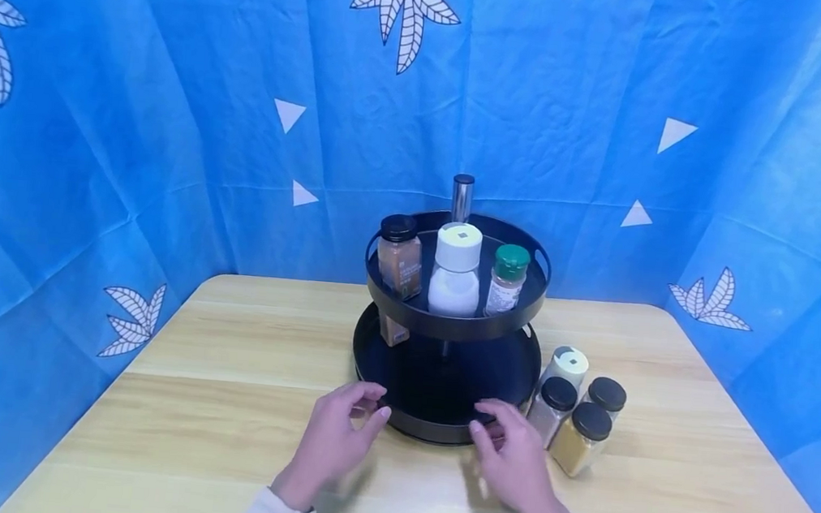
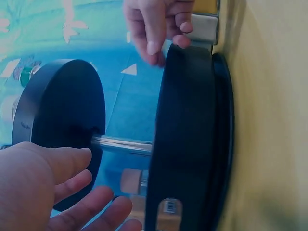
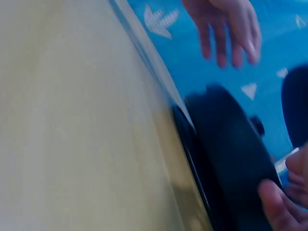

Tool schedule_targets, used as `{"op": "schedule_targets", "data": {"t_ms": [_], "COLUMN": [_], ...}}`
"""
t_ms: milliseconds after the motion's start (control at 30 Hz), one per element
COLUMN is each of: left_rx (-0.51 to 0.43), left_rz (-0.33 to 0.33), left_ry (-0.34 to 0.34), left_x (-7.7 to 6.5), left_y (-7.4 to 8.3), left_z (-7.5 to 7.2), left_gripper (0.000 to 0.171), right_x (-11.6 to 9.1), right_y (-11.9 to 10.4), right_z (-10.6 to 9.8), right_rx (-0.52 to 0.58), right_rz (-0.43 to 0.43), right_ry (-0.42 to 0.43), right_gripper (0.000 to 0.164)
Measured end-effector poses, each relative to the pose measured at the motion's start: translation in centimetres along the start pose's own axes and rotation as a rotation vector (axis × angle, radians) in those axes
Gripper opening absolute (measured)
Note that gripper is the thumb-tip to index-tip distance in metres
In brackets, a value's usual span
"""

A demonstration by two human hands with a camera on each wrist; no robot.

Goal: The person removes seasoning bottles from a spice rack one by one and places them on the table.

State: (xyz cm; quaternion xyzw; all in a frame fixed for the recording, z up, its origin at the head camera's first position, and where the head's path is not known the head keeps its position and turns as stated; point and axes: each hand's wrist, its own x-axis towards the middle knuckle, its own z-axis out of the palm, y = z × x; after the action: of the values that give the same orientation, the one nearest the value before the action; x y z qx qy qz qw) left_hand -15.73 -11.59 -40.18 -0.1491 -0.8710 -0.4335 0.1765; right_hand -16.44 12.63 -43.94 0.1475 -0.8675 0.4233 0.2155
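- two-tier rack point(image 1: 432, 432): smooth matt black, metal or plastic, honestly can't tell
- centre post point(image 1: 463, 197): shiny, polished metal
- white bottle point(image 1: 454, 291), 6 o'clock on the top tray point(image 1: 441, 324): smooth, plastic-looking
- green cap point(image 1: 511, 262), 4 o'clock up there: looks like plastic
- black-lidded jars point(image 1: 573, 452), rack's 4 o'clock: see-through, smooth walls
- table point(image 1: 220, 419): smooth wood-grain, bit of sheen
- backdrop point(image 1: 558, 74), 12 o'clock: creased cloth

A pale wood-grain table point(image 1: 219, 435) with rounded far corners fills the lower part of the head view. Behind it and along both sides hangs a creased, bright blue cloth point(image 1: 569, 124). Dark-outlined white leaf sprigs point(image 1: 409, 38) are printed on it, one at top centre and others toward the sides, with small white triangles point(image 1: 674, 134) scattered between. In the right wrist view, a blurred pale shape point(image 3: 157, 20) is probably one such sprig.
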Motion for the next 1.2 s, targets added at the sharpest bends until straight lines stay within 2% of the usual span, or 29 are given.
{"op": "schedule_targets", "data": {"t_ms": [100,200,267,333,467,567,700,900,1033,1133,1200], "left_rx": [0.035,0.053,0.056,0.063,0.073,0.073,0.082,0.123,0.134,0.144,0.15], "left_rz": [0.034,0.065,0.078,0.085,0.07,0.065,0.075,0.055,-0.018,-0.063,-0.059], "left_ry": [-0.004,0.006,0.012,0.015,0.023,0.032,0.037,0.038,0.018,0.001,-0.001], "left_x": [1.0,1.9,2.4,2.7,3.0,3.1,3.4,3.9,4.2,4.8,5.2], "left_y": [0.2,0.4,0.5,0.6,0.6,0.5,0.5,0.4,0.6,0.4,0.2], "left_z": [-0.2,-0.4,-0.6,-0.8,-0.9,-1.0,-1.1,-0.9,-1.0,-0.8,-0.6], "left_gripper": [0.021,0.019,0.017,0.017,0.016,0.017,0.018,0.023,0.032,0.041,0.046], "right_x": [-0.6,-0.8,-0.7,-0.5,0.0,0.4,0.4,-0.3,-0.7,-0.7,-0.7], "right_y": [-0.8,-1.1,-1.2,-1.0,-0.2,0.4,0.4,-0.4,-0.4,-0.3,-0.1], "right_z": [0.6,0.9,0.8,0.5,-0.6,-1.2,-1.2,-0.1,0.4,0.5,0.4], "right_rx": [0.046,0.059,0.035,-0.005,-0.09,-0.115,-0.04,0.051,0.007,-0.038,-0.048], "right_rz": [-0.064,-0.103,-0.085,-0.031,0.107,0.143,0.108,0.005,-0.047,-0.074,-0.074], "right_ry": [-0.18,-0.26,-0.252,-0.223,-0.116,-0.024,0.015,-0.057,-0.114,-0.095,-0.067], "right_gripper": [0.035,0.038,0.035,0.032,0.031,0.037,0.039,0.034,0.03,0.027,0.023]}}
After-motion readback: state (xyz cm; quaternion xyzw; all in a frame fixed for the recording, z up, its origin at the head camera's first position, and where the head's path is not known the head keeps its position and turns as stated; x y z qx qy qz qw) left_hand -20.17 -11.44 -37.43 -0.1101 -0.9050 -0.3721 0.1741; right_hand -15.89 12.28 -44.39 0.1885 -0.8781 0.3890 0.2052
